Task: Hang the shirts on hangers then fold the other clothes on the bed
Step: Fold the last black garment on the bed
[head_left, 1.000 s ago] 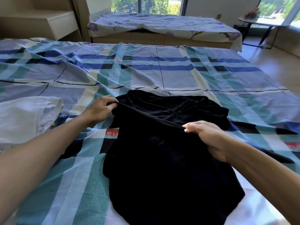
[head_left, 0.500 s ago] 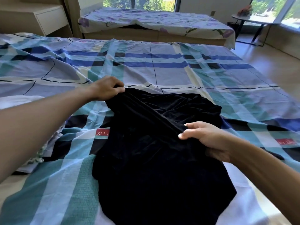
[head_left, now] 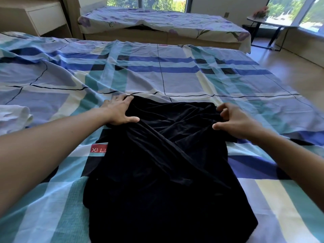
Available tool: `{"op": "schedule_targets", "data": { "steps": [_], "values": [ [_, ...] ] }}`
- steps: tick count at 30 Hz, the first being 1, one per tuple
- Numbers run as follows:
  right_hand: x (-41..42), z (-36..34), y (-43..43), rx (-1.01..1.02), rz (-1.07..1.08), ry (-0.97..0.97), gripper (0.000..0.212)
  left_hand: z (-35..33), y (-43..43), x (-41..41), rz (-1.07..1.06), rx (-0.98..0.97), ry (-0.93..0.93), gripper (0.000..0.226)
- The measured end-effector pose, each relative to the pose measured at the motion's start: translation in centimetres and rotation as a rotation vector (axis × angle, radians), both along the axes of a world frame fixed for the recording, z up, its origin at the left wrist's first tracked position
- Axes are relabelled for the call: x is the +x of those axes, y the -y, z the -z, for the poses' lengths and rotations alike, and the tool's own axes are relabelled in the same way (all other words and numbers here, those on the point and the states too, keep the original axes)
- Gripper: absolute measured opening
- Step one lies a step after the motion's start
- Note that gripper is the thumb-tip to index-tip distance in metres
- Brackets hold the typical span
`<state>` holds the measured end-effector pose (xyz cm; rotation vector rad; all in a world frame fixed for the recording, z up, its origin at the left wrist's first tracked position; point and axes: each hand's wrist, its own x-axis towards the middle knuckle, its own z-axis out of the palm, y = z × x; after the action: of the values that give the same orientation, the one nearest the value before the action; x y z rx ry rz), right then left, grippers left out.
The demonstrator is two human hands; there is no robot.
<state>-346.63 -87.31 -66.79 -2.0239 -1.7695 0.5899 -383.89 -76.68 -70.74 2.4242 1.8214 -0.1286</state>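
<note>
Left hand (head_left: 121,111), fingers apart, presses black garment (head_left: 157,163) | right hand (head_left: 236,120) pinches its far corner | uneven pull may skew fold

A piece of clothing (head_left: 157,172) lies on the bed (head_left: 175,76), in the lower middle of the frame. The left hand (head_left: 119,111) rests on its upper left corner. The right hand (head_left: 235,118) holds its upper right corner. Another cloth (head_left: 12,116) lies at the left edge. A second bed (head_left: 157,20) stands behind, at the top.
</note>
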Motion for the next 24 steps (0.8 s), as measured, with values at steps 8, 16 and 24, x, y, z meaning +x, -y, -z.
{"op": "schedule_targets", "data": {
  "steps": [8,16,24],
  "values": [
    [1.9,1.2,-8.1,-0.323,-0.194,0.133,0.127,-1.0,-2.0,0.1,-0.084,-0.250,0.144,0.120],
    [0.2,-0.1,-9.8,-0.427,-0.343,0.370,0.034,-1.5,-2.1,1.2,0.056,-0.205,0.206,0.120],
    [0.5,-1.1,-10.6,-0.216,-0.246,0.093,0.020,-3.9,-3.9,3.2,0.099,-0.015,0.108,0.024]
  ]
}}
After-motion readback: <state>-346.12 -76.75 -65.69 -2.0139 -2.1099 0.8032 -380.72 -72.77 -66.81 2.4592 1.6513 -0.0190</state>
